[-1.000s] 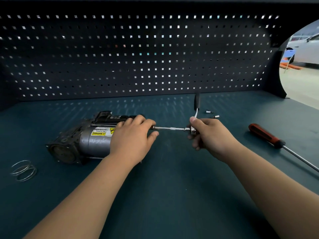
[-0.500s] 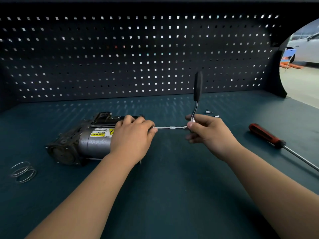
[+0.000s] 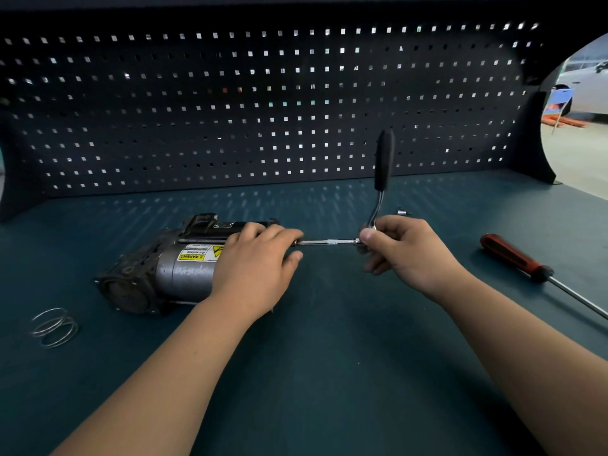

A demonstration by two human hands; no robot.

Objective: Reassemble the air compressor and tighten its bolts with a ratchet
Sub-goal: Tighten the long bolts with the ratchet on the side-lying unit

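Observation:
The air compressor (image 3: pixel 171 268), a grey cylinder with a yellow warning label and a dark cast end, lies on its side on the teal bench. My left hand (image 3: pixel 255 268) curls over its right end and hides that end. A ratchet (image 3: pixel 381 169) with a black grip stands almost upright. Its thin extension bar (image 3: pixel 329 241) runs level from the ratchet head to the compressor's covered end. My right hand (image 3: pixel 401 248) pinches the ratchet head where the bar joins it.
A red-handled screwdriver (image 3: pixel 513 258) lies at the right, shaft pointing toward the bench's right edge. A small socket bit (image 3: pixel 403 212) sits behind my right hand. A wire spring (image 3: pixel 54 327) lies at the front left. A dark pegboard (image 3: pixel 263 103) walls the back.
The ratchet handle has swung from lying low toward the back up to nearly vertical, my right hand turning with its head. My left hand has stayed on the compressor.

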